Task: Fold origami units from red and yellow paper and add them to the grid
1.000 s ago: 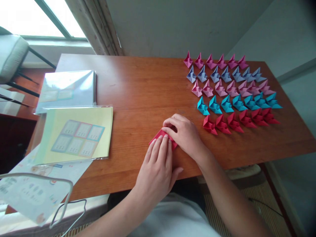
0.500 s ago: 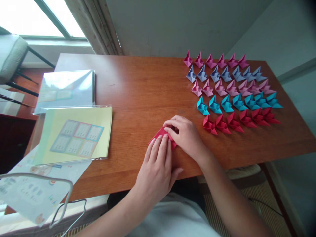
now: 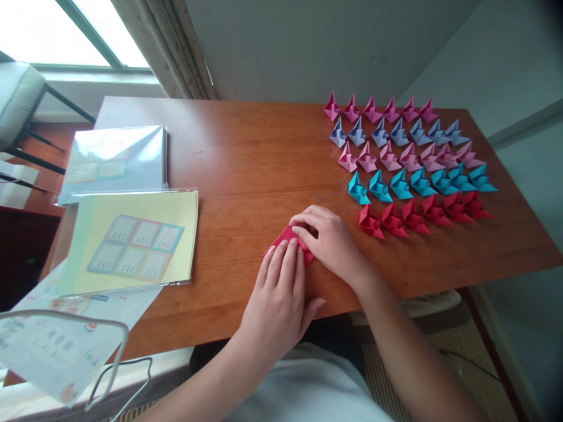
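Observation:
A piece of red folded paper (image 3: 284, 235) lies on the wooden table in front of me, mostly covered by my hands. My left hand (image 3: 281, 287) rests flat on it, fingers stretched out and pressing down, with the thumb off to the right. At the paper's upper right edge, my right hand (image 3: 323, 234) has its fingers curled and its thumb and forefinger pinched together on the paper. To the right of my hands stands a row of red folded paper figures (image 3: 414, 217); the part of the paper beneath my fingers is hidden.
Behind the red row are turquoise figures (image 3: 400, 184), light pink ones (image 3: 389, 156), lavender ones (image 3: 379, 132) and dark pink ones (image 3: 372, 110). On the left lie a yellow pack (image 3: 141, 275), a silvery pack (image 3: 118, 140) and a printed sheet (image 3: 48, 340). A grey metal bar (image 3: 79, 316) crosses the lower left.
The camera view has shifted slightly, so the figures and packs appear a little further left. My hands and the red paper hold almost the same pose.

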`<state>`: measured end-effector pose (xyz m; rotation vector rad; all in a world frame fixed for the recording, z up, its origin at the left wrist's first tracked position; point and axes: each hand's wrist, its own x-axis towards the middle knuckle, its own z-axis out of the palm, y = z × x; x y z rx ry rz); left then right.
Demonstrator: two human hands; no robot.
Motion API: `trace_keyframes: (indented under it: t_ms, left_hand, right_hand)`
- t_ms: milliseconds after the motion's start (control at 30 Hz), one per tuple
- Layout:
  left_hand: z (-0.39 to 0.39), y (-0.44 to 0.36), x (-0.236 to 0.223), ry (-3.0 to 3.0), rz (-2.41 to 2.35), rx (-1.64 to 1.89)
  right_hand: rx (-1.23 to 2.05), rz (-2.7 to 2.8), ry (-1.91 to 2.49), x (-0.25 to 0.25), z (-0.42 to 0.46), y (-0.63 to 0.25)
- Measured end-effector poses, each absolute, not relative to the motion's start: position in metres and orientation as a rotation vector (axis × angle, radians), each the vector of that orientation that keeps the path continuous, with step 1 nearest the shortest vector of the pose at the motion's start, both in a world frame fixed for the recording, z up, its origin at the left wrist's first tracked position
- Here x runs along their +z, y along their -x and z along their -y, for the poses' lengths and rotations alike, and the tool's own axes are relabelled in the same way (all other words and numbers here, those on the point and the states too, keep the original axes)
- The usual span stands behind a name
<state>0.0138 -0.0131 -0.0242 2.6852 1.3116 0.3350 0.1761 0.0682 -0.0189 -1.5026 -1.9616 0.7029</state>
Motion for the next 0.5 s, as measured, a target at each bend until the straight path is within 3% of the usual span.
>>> trace_keyframes:
  t_ms: [200, 500]
  left_hand:
    - [0.012, -0.014, -0.025, -2.683, -1.314, 0.318]
    - [0.011, -0.014, -0.027, -2.695, -1.300, 0.340]
  right_hand:
    - [0.659, 1.849, 1.445, -0.017, -0.060, -0.189]
    - [0.339, 1.995, 1.487, -0.021, -0.017, -0.192]
